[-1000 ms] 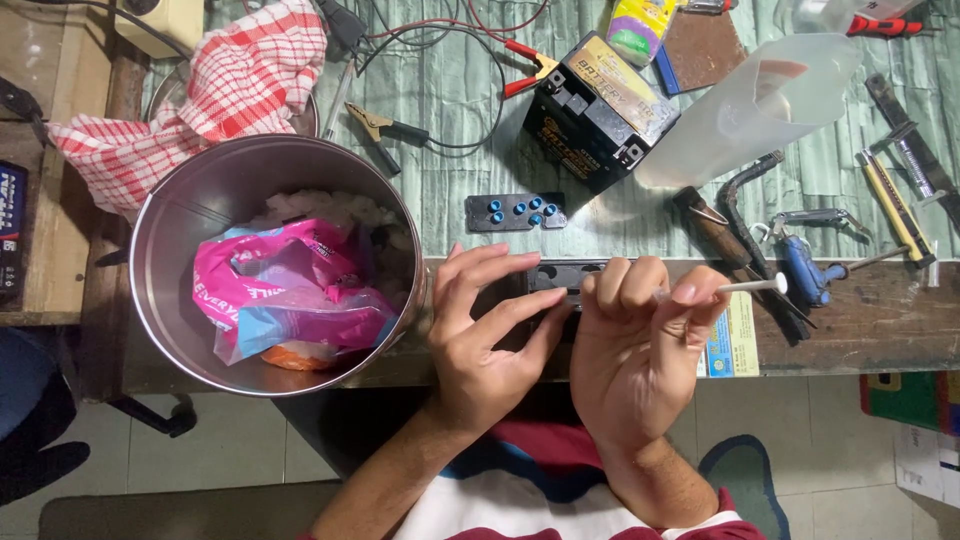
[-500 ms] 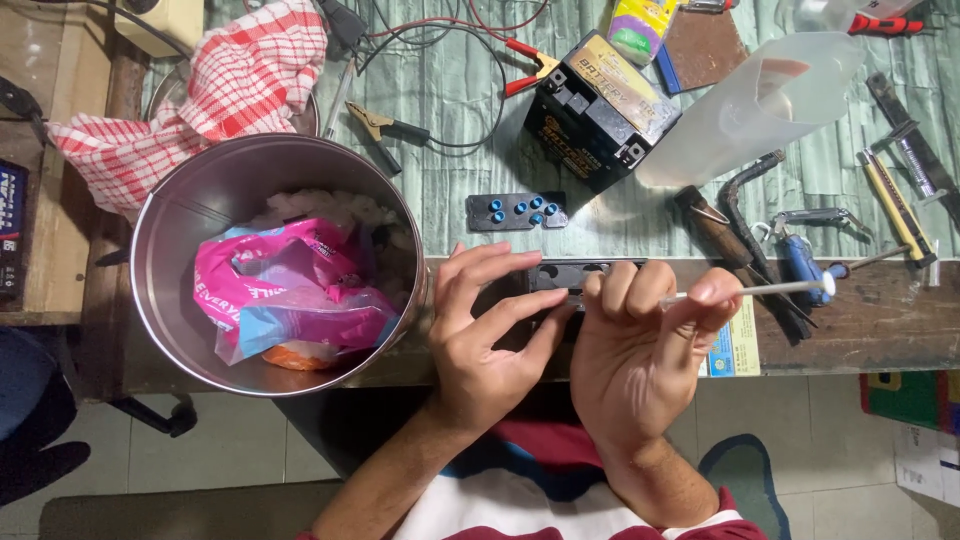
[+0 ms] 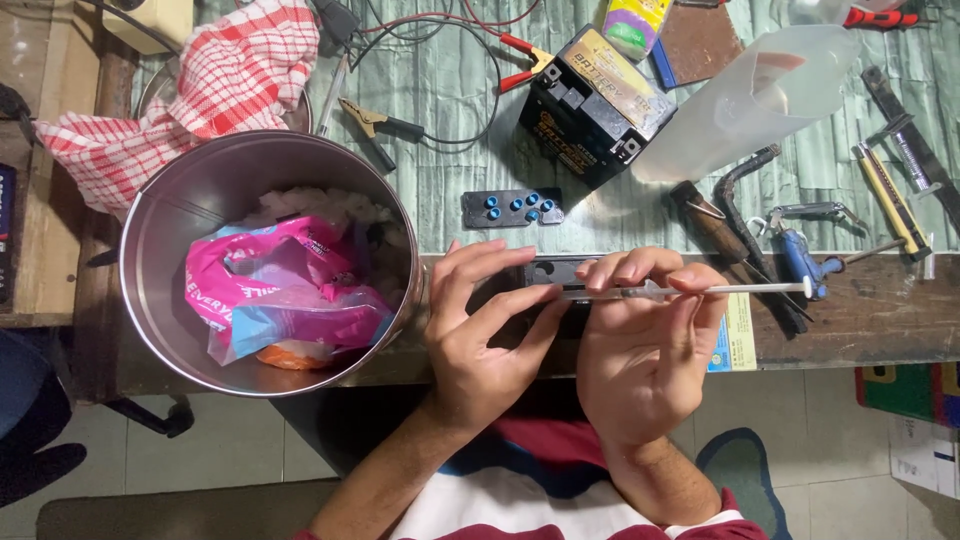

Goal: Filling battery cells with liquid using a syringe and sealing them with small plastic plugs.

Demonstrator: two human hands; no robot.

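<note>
1. White plastic syringe [image 3: 690, 291], thin and long, lies level in the right hand [image 3: 645, 350], pinched between thumb and curled fingertips; its plunger end sticks out to the right past the fingers.
2. Left hand [image 3: 480, 330] is spread, fingers pressed on a small black block [image 3: 548, 272] at the table edge [image 3: 860, 320]; the syringe tip meets the left forefinger just over that block.
3. Just beyond the block lies a dark strip with blue caps [image 3: 512, 207].
4. Farther beyond the block stands a black battery [image 3: 592, 105], box-shaped, with a yellow-and-black label on top and yellow print on its side.
5. Right of the battery lies a translucent plastic jug [image 3: 745, 100] on its side; above the battery are a small yellow-green packet [image 3: 635, 22] and a brown flat pad [image 3: 700, 40].
6. Right of the block, under the right hand, a yellow-and-blue printed card [image 3: 738, 335] hangs at the table edge; tools [image 3: 800, 250] lie beyond it.
7. Left of the block stands a steel bucket [image 3: 170, 215] holding a crumpled pink-and-blue plastic bag [image 3: 280, 295] with white print over white wadding; a red-checked cloth [image 3: 190, 95] lies behind it.
8. Against the earlier frames, the syringe plunger reaches farther right, and the hands have barely shifted.
</note>
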